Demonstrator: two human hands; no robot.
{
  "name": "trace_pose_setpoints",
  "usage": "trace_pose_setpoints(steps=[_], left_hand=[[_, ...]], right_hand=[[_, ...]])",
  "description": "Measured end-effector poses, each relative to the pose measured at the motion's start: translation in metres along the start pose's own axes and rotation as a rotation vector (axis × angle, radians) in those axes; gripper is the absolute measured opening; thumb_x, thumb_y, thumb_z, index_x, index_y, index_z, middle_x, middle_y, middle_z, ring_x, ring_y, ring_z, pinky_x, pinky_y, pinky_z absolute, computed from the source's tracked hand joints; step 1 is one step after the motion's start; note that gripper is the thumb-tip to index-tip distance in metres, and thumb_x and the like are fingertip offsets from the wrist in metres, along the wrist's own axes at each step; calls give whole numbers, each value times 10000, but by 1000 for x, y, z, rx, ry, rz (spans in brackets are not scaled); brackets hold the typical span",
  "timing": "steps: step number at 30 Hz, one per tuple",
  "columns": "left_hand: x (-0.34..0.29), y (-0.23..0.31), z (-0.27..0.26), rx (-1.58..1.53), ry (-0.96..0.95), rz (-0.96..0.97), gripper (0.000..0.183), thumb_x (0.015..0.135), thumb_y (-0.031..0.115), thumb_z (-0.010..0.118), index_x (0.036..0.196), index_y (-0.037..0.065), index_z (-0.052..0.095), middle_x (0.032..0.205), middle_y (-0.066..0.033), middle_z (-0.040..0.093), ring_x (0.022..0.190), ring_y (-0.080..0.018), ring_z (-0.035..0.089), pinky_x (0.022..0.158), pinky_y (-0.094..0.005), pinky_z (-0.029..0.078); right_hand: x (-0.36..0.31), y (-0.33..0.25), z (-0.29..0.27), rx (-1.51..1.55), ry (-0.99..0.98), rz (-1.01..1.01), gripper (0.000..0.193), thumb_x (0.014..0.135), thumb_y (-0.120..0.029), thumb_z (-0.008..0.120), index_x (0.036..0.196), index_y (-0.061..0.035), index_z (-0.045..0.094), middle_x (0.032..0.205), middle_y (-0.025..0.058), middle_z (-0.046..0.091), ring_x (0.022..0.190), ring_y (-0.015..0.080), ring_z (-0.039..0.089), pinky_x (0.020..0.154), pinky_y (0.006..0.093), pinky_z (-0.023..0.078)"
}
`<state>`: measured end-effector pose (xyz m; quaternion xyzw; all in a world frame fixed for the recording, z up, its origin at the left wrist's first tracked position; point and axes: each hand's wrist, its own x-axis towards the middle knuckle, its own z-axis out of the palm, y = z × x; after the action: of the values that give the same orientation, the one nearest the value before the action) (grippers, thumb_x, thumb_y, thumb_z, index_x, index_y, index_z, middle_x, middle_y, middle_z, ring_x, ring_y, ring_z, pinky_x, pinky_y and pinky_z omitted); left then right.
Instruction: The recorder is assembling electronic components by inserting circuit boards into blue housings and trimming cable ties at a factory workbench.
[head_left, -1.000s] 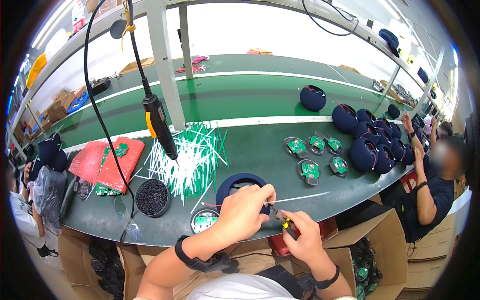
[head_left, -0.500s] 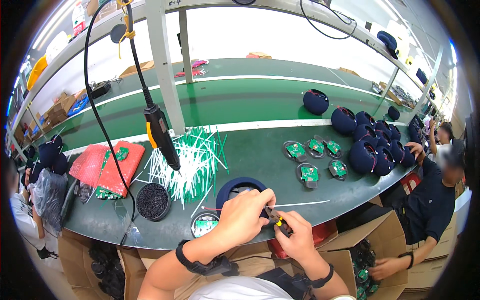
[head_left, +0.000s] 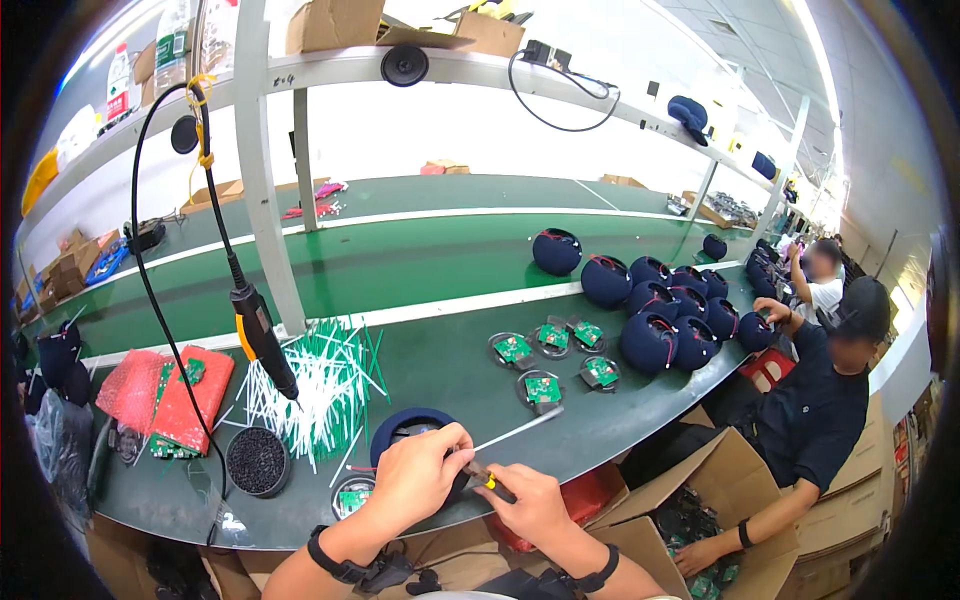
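Observation:
My right hand (head_left: 527,503) is closed around pliers (head_left: 497,487) with dark, yellow-marked handles. Their jaws meet the fingertips of my left hand (head_left: 418,478), which is closed in a pinch over the near side of a round navy-blue shell (head_left: 402,424). What the left fingers hold is hidden. A white cable tie (head_left: 522,428) sticks out to the right from beside those fingertips. By my left wrist lies a round part with a green circuit board (head_left: 352,497), and a red wire runs near the shell.
A pile of white cable ties (head_left: 318,395) and a bowl of black pieces (head_left: 258,461) are on the left, under a hanging electric screwdriver (head_left: 262,340). Several board-fitted parts (head_left: 541,389) and navy shells (head_left: 650,342) stand to the right. A co-worker (head_left: 810,410) reaches into a carton (head_left: 745,480).
My view has swung up and to the right, so the bench appears farther left and lower. The pliers stay at my left fingertips; the cable tie now slants up to the right.

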<state>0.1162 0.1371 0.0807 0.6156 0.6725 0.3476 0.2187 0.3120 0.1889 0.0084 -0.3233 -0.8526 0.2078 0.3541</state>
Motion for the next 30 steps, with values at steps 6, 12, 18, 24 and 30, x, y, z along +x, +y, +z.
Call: trace_pose_setpoints(steps=[6,12,18,24,30], left_hand=[[-3,-1,0,-27,176,109,105,951,142,705,1003,53,688,929,-153,642,874,-344,635,779,-413,505],[-19,4,-12,132,353,207,85,907,86,733,968,52,684,987,-154,615,956,-352,615,837,-444,504],[-42,-52,-66,26,518,43,65,921,71,708,938,13,682,752,-171,691,659,-326,690,617,-395,520],[-63,-133,-87,-27,488,-255,106,929,64,707,923,-36,672,691,-110,685,635,-167,697,598,-320,515],[-70,-167,-73,-94,536,-250,103,924,68,722,933,-31,695,699,-106,709,613,-152,697,590,-293,522]], right_hand=[[13,18,-6,-186,29,39,412,825,-256,853,1158,-50,724,938,117,674,842,320,684,722,420,561],[31,41,16,-397,46,-24,505,808,-245,849,1220,5,700,1093,131,636,1017,336,624,882,432,523],[47,17,8,-225,7,-94,623,815,-203,850,1369,-40,615,1331,204,602,1206,388,596,1024,444,509],[60,-28,4,19,-305,-282,699,812,-277,882,1441,-204,586,1592,326,373,1409,457,482,1147,489,432],[83,-28,22,-38,-319,-242,512,717,-283,947,1125,-118,684,1572,356,392,1374,458,527,1077,459,488]])
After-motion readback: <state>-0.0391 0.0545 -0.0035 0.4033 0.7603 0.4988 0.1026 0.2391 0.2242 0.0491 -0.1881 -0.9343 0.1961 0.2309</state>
